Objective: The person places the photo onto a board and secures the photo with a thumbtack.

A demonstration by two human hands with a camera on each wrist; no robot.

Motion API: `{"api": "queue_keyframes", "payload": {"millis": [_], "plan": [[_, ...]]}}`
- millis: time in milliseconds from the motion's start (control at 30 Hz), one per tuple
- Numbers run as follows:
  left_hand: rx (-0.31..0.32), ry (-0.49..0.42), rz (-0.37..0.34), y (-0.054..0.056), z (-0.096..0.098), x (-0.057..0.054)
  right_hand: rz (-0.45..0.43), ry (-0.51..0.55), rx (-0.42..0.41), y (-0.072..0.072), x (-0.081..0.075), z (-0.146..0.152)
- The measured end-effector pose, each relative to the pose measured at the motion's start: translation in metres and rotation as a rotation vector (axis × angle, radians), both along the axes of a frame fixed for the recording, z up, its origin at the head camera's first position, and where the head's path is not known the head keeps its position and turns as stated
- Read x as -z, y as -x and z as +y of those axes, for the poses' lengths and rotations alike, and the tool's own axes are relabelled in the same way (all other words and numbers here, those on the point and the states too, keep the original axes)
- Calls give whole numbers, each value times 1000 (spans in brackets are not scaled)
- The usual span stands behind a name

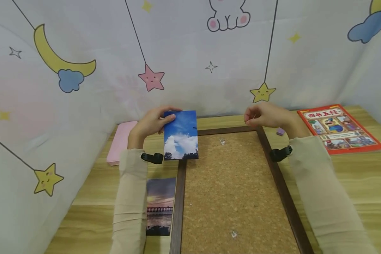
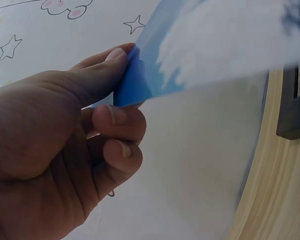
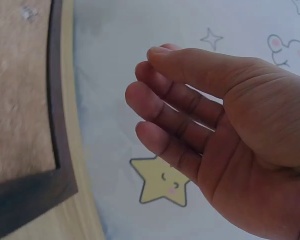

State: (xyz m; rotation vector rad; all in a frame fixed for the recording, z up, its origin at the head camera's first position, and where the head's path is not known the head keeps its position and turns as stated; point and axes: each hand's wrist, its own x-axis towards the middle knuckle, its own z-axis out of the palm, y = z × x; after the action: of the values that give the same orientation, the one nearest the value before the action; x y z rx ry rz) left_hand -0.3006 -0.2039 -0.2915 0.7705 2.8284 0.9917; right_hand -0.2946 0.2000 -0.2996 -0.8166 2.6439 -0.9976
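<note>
My left hand [image 1: 149,123] pinches a photo print [image 1: 181,135] of blue sky and white clouds by its upper left corner. Thumb in front and fingers behind, it keeps the print upright over the far left corner of a cork board [image 1: 228,187] with a dark wooden frame. In the left wrist view the photo [image 2: 215,45] stretches away from the fingertips. My right hand [image 1: 268,114] hovers past the board's far right corner. Its fingers bend loosely, the thumb close to the index finger, and nothing shows between them in the right wrist view.
A sunset pier photo [image 1: 160,208] lies left of the board, partly behind the left sleeve. Small whitish spots [image 1: 222,141] mark the cork. Back left is a pink case [image 1: 122,139]; at right, a small purple block [image 1: 280,131] and a red comic-style book [image 1: 339,128].
</note>
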Motion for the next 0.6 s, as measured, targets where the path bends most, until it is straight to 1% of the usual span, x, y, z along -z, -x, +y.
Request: {"api": "queue_keyframes", "payload": {"millis": [133,233,300,433,600], "plan": [[30,-23,-31,3,7,9,-10,34,8,3,-4,-10],[49,-42,-62,5,11,17,-24,62,12,5,-4,-15],[54,-44,-74,5,13,19,-33,74,21,7,-3,-18],[65,-34,-93,6,17,19,-27,84,42,8,-3,-24],[112,-27,-135,8,23,16,-29,66,59,12,-5,-30]]}}
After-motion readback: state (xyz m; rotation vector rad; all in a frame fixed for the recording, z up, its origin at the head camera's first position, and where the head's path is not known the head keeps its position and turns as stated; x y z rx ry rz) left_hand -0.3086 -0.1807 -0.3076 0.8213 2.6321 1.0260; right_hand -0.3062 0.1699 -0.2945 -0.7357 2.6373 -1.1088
